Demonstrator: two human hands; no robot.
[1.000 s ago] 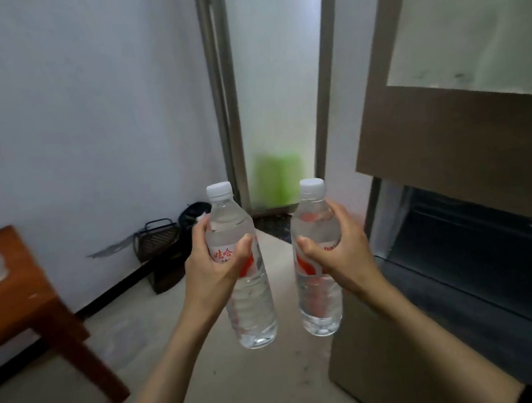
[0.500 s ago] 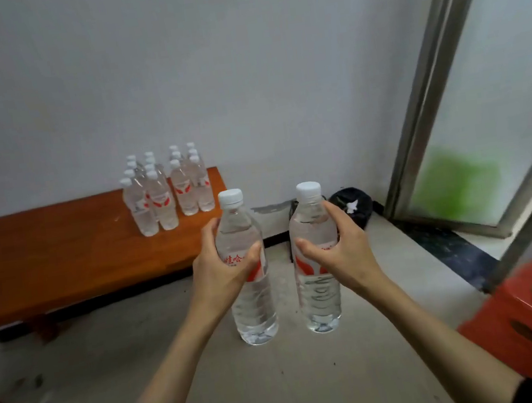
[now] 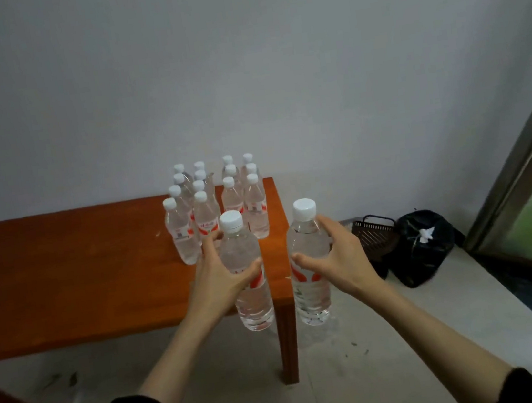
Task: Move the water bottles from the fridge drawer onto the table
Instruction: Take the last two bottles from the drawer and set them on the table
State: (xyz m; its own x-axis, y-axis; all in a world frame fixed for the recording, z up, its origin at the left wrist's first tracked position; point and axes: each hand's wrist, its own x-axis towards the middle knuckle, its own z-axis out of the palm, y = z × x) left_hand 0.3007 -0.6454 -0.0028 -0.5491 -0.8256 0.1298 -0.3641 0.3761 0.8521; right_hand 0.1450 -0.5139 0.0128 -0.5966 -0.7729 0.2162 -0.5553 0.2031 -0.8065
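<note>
Left hand (image 3: 218,281): grip curled round the middle of one clear water bottle (image 3: 246,271), thumb across the red-and-white label, fingers wrapped behind; bottle upright, white cap on, held in the air in front of the near right corner of the worktop (image 3: 75,277). Right hand (image 3: 340,260): grip curled round a second water bottle (image 3: 308,260) in the same manner, upright, capped, held just right of the worktop's edge and over the floor (image 3: 365,374). The two held bottles stand side by side, near each other but apart. Worktop: orange-brown wood, against a pale wall, one leg visible at its right front corner. Standing bottles (image 3: 214,201): a cluster of capped bottles of the same kind at the worktop's far right end, ranked in rows running toward the wall, upright, close together. On the floor right of the worktop: a dark basket (image 3: 375,232) and, touching it, a tied black bag (image 3: 424,244). Both forearms bare, dark sleeves at the frame's lower edge.
</note>
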